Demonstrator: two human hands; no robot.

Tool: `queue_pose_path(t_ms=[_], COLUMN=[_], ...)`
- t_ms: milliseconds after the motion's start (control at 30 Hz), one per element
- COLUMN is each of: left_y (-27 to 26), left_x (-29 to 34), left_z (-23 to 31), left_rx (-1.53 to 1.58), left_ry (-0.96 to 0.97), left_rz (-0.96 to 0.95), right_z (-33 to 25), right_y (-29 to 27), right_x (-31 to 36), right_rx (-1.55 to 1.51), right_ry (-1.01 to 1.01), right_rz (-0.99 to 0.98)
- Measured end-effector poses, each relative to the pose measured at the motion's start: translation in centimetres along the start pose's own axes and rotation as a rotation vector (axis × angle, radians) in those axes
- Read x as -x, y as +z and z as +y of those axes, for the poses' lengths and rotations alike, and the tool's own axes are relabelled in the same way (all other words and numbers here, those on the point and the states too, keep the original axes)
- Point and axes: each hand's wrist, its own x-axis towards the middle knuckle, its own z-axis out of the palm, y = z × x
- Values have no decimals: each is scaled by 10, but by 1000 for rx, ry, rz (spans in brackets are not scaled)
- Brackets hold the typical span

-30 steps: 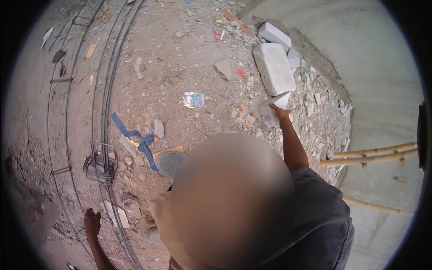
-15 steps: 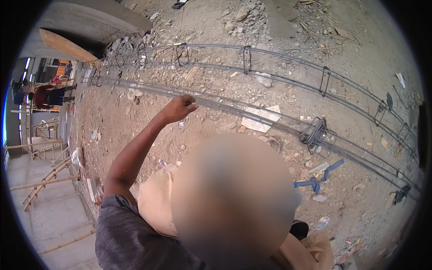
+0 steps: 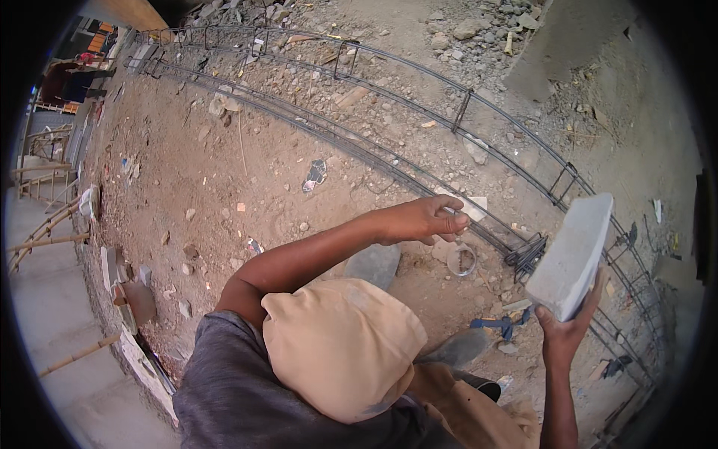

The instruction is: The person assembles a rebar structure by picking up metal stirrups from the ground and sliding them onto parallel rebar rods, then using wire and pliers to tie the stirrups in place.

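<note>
My right hand (image 3: 565,333) is shut on the lower end of a pale grey concrete block (image 3: 572,254) and holds it upright at the right, above the dirt. My left hand (image 3: 426,218) reaches forward with its fingers curled shut and nothing visible in it. It hovers over a long rebar cage (image 3: 464,112) that lies across the ground. A small wire ring (image 3: 461,259) and a white scrap (image 3: 474,206) lie just beneath that hand. My own capped head (image 3: 340,344) and grey shirt fill the lower middle.
Stones and rubble are strewn over the brown dirt ground (image 3: 247,179). A flat grey stone (image 3: 374,266) and a blue tool (image 3: 499,325) lie near my feet. Left runs a concrete ledge (image 3: 45,314) with bamboo poles (image 3: 45,239). Another person (image 3: 71,78) stands far top left.
The view has swung round. My right hand, which touched a block on the rubble pile, now holds it lifted. My left arm has come forward over the rebar.
</note>
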Motion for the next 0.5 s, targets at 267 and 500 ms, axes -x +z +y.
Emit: queue_pose_path(t_ms=[267, 500], left_y=[-26, -109], left_x=[53, 141], left_z=[3, -85], left_rx=[422, 451], left_ry=[225, 130], left_rz=[789, 1222], right_z=[-94, 4], right_y=[223, 245], right_x=[-88, -145], right_rx=[156, 573], right_ry=[-433, -285], right_rz=[-421, -625])
